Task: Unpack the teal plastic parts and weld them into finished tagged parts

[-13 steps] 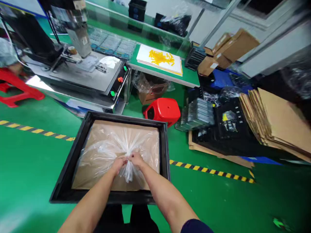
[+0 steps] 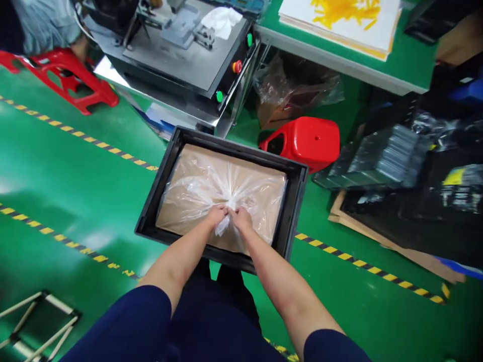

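My left hand (image 2: 218,214) and my right hand (image 2: 241,218) are close together, both closed on the gathered neck of a clear plastic bag (image 2: 196,186). The bag's creases fan out from my fingers, and its loose end hangs just below them. Under the thin film lies a flat brown cardboard sheet (image 2: 171,219). Bag and cardboard sit inside a black plastic crate (image 2: 302,188), whose rim surrounds them. My fingertips are partly hidden, so the exact twist or knot in the film cannot be made out.
Beyond the crate, a red stool (image 2: 317,143) lies close to its far right corner. A metal-topped machine bench (image 2: 181,65) stands at far left, near a seated person (image 2: 49,25). Yellow pieces (image 2: 345,12) lie on a green table (image 2: 415,65). Stacked trays (image 2: 392,156) stand right.
The view has shifted down and turned, so the crate appears higher and further right. Both hands still grip the bag's neck and have come closer together.
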`<state>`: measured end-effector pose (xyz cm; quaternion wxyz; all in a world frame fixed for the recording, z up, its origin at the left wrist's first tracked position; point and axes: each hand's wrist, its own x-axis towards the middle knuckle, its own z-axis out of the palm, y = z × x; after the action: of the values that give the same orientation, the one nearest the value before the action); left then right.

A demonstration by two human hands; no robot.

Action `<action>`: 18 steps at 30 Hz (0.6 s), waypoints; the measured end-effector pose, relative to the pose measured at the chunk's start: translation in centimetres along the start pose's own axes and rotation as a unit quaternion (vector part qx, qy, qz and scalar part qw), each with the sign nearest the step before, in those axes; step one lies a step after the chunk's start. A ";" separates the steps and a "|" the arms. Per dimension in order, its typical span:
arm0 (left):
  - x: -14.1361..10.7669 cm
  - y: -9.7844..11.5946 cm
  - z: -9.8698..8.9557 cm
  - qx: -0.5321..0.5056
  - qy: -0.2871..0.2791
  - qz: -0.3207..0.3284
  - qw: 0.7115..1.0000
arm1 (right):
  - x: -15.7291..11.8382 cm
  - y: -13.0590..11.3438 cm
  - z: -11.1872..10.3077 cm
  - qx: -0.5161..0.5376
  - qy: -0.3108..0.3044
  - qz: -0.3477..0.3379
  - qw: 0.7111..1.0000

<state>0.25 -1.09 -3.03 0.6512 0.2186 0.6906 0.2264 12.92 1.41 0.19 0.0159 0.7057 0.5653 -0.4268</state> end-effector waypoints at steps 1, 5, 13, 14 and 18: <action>-0.1 0.1 -0.1 0.000 -0.002 -0.002 1.000 | 0.0 -0.2 -0.2 -0.018 0.001 -0.005 1.000; -0.6 1.0 0.1 -0.015 -0.004 -0.009 1.000 | -0.3 -1.0 -1.5 -0.077 0.009 -0.059 0.995; -0.9 2.8 0.3 -0.009 -0.001 -0.015 1.000 | -2.4 -0.9 -1.9 -0.165 0.045 -0.173 0.970; -1.1 2.9 0.2 0.003 0.002 -0.009 1.000 | -2.6 -0.7 -1.8 -0.171 0.048 -0.177 0.968; -1.7 2.7 0.2 0.075 0.023 0.033 0.996 | -3.0 0.1 -1.4 -0.200 0.072 -0.157 0.965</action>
<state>0.54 0.03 -0.06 0.6094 0.2840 0.7127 0.2002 13.79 -0.31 2.92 0.0490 0.6195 0.7423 -0.2506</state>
